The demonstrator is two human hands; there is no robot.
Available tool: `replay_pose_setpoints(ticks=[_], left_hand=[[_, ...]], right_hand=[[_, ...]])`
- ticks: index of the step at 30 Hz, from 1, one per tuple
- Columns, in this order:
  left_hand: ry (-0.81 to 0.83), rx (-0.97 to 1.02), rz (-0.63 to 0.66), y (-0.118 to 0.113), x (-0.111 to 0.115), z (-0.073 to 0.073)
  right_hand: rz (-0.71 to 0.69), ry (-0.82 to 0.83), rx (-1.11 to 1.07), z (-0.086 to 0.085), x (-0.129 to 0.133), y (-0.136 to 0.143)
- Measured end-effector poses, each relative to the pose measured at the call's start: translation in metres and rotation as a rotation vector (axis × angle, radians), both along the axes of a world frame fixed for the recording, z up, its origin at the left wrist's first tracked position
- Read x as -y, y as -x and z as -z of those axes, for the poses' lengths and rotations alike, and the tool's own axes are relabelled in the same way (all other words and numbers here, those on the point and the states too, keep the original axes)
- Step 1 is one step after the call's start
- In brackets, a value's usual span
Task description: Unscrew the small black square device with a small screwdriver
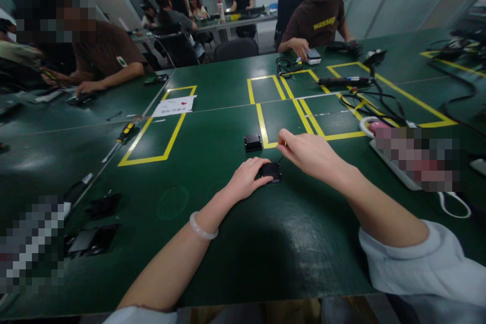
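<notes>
My left hand point(247, 177) grips a small black block-like part point(271, 170) flat on the green table, thumb on the near side and fingers over the far side. Above and to the right, my right hand point(298, 148) is closed around a thin dark tool point(280, 160). Its lower end slants down to the right edge of the part; most of the tool is hidden in my fist, so its kind is unclear. A similar black part point(252, 142) lies just beyond my left hand, touched by neither hand.
Yellow tape outlines point(266, 145) mark the green table point(212, 263). To the left lie a yellow-black screwdriver point(126, 133), a paper sheet point(174, 106) and black pieces point(93, 239). A cabled black tool point(343, 82) and a blurred-out phone-like object point(397, 172) are right. Co-workers sit across.
</notes>
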State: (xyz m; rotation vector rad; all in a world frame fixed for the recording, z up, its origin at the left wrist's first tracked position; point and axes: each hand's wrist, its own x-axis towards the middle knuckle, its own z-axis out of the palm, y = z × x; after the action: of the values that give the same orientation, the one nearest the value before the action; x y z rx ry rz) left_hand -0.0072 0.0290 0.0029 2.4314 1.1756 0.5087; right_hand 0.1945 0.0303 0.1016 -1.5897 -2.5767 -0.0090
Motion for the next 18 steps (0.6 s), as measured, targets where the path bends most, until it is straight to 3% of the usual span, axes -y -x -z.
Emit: replay_pose_setpoints(ticks=[18], left_hand=[[0.001, -0.008, -0.011, 0.0001, 0.0003, 0.001]], right_hand=[[-0.029, 0.023, -0.071, -0.0006, 0.0004, -0.0026]])
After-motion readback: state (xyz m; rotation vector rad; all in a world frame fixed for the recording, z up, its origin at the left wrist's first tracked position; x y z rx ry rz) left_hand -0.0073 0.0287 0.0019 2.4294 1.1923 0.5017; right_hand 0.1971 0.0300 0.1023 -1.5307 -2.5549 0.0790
